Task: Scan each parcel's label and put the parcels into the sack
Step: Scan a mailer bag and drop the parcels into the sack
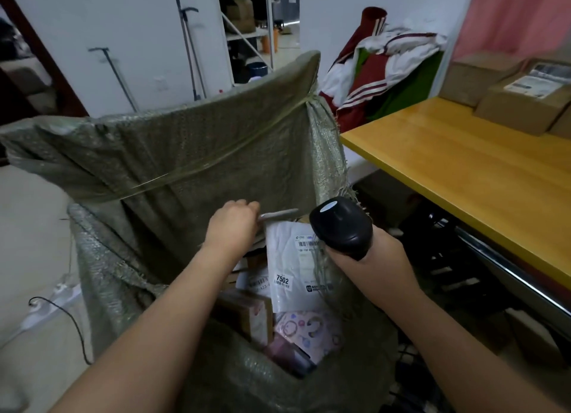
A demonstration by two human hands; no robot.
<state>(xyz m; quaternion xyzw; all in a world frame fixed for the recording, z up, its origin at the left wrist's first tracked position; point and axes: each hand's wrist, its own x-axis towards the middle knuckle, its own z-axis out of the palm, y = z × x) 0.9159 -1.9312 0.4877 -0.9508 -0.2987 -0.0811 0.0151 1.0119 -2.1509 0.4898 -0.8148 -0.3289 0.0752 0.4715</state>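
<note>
Sack (pixel 191 153) — large, grey-green, woven. Its mouth stood open and its far wall rose upright with a band of tape across it.

Table (pixel 463 171), yellow wood, to the right of the sack and apart from its rim.

Cardboard parcels (pixel 519 106), at least two, on the table's far end, right of and beyond the sack. One had a label on top. None of these had gone into the sack yet.

White parcel (pixel 296 276), inside the sack, right of centre, leaning against the other contents, with "7502" legible on its label.

Brown box (pixel 247 313) and patterned pink parcel (pixel 309 329), inside the sack, toward its near wall.

Left hand (pixel 233 225), within the sack's mouth and close to its far wall, back uppermost. The fingers were curled under and mostly hidden, and seemingly pinched one end of the flat grey parcel.

Right hand (pixel 374 255), at the sack's right rim, fingers wrapped round the scanner's handle.

Scanner (pixel 340 227), black, its head over the sack's right side, above the white parcel's upper corner.

Flat grey parcel (pixel 279 214), thin and seen edge-on. Its long axis ran left to right across the sack's mouth, from the left fingers toward the scanner, and its free end stopped just short of the scanner's head. No label showed on it, so whether it had been scanned could not be told.

Judgement: the flat parcel hung over the opening with only the left hand on it. The coming move likely turned on the drop beneath those fingers — on release it would probably land on the white parcel.
</note>
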